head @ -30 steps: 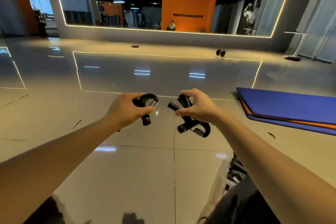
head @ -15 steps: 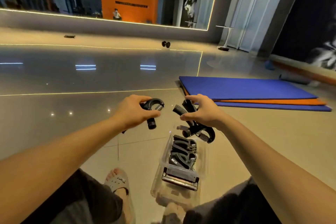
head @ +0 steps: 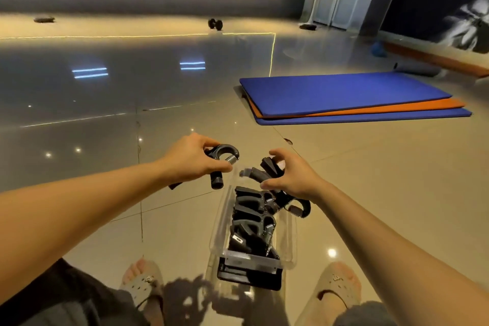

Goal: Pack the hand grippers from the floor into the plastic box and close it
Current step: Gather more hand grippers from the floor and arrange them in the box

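Grippers (head: 251, 222) lie piled in the open box (head: 220, 219). My left hand (head: 190, 160) grips one gripper (head: 225, 152) just left of the box's far end; my right hand (head: 291, 177) clutches a bundle (head: 258, 174) over that end.

Black hand grippers (head: 251, 222) fill the open clear plastic box (head: 289, 233).

No text can be read here — none.

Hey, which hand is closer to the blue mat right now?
Right. The right hand is short of the near-left corner of the blue mat; the left hand is farther off to its left.
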Motion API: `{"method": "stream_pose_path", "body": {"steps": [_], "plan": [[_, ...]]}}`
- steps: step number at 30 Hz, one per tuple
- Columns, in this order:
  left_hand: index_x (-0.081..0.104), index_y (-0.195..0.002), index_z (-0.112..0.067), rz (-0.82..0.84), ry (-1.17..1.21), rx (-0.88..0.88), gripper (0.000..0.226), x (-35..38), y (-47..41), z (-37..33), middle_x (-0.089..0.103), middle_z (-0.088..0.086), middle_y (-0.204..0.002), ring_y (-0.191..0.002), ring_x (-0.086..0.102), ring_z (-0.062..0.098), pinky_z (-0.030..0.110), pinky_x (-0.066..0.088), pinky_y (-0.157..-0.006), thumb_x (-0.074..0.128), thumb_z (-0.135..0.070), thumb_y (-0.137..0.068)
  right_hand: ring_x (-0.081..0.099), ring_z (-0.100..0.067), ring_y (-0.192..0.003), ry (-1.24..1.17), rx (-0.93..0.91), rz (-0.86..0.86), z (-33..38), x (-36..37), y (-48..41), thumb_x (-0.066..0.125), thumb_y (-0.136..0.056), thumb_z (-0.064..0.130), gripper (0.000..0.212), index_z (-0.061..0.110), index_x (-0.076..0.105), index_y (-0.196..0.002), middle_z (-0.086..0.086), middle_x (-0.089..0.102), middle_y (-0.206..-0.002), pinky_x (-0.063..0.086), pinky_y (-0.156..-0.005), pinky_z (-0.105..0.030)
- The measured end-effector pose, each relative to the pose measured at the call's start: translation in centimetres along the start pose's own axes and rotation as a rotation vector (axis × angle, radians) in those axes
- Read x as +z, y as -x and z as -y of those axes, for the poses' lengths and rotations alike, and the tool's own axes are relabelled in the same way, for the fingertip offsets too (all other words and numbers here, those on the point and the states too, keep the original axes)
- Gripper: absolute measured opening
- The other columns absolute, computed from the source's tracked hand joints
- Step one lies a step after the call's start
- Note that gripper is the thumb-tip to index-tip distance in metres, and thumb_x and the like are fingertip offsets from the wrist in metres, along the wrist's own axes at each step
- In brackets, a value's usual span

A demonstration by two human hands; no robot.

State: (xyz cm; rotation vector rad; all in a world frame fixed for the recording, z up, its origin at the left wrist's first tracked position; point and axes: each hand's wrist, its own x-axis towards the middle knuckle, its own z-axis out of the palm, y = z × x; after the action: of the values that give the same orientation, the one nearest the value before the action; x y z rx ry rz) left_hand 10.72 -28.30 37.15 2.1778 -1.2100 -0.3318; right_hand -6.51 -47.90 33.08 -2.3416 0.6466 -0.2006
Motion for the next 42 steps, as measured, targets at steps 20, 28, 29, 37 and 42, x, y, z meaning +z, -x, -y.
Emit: {"method": "stream_pose_path", "body": {"steps": [20, 28, 29, 37, 42], "plan": [[0.064, -0.131, -0.019, 0.216, 0.006, -0.054, 0.058, 1.7, -12.5, 9.0, 0.07, -0.006, -0.098, -0.087, 0.066, 0.011, 0.014, 0.047, -0.068, 0.08, -0.04, -0.08, 0.049, -0.021, -0.134, 0.192, -0.021, 0.27, -10.8, 12.5, -10.6, 0.082, -0.08, 0.032, 0.082, 0.022, 0.04, -0.151, 0.001, 0.051, -0.149, 0.041, -0.112, -0.039], [0.066, -0.128, -0.022, 0.27, 0.014, -0.051, 0.054, 2.6, -13.3, 10.2, 0.07, -0.011, -0.094, -0.083, 0.067, 0.008, 0.011, 0.047, -0.066, 0.081, -0.038, -0.079, 0.041, -0.02, -0.143, 0.271, -0.043, 0.373, -13.5, 14.6, -10.9, 0.079, -0.085, 0.03, 0.085, 0.026, 0.032, -0.156, 0.003, 0.042, -0.157, 0.035, -0.114, -0.034], [0.066, -0.127, -0.022, 0.281, 0.019, -0.046, 0.053, 2.8, -13.2, 10.3, 0.071, -0.011, -0.094, -0.083, 0.067, 0.008, 0.011, 0.048, -0.067, 0.082, -0.038, -0.079, 0.04, -0.02, -0.143, 0.286, -0.057, 0.38, -13.5, 14.8, -11.0, 0.078, -0.085, 0.03, 0.085, 0.026, 0.032, -0.156, 0.003, 0.041, -0.158, 0.034, -0.114, -0.033], [0.067, -0.126, -0.022, 0.294, 0.002, -0.013, 0.054, 3.4, -13.8, 10.3, 0.072, -0.009, -0.097, -0.085, 0.068, 0.008, 0.015, 0.052, -0.073, 0.083, -0.038, -0.078, 0.041, -0.023, -0.141, 0.341, -0.154, 0.433, -14.3, 16.6, -10.6, 0.079, -0.085, 0.027, 0.083, 0.029, 0.033, -0.155, 0.003, 0.043, -0.156, 0.036, -0.117, -0.042], [0.065, -0.128, -0.02, 0.326, -0.02, 0.023, 0.055, 3.8, -13.7, 10.2, 0.07, -0.011, -0.104, -0.091, 0.067, 0.007, 0.018, 0.054, -0.079, 0.082, -0.039, -0.079, 0.038, -0.022, -0.144, 0.351, -0.184, 0.456, -14.2, 17.1, -10.4, 0.077, -0.086, 0.018, 0.084, 0.029, 0.032, -0.155, 0.004, 0.041, -0.158, 0.034, -0.119, -0.043]]}}
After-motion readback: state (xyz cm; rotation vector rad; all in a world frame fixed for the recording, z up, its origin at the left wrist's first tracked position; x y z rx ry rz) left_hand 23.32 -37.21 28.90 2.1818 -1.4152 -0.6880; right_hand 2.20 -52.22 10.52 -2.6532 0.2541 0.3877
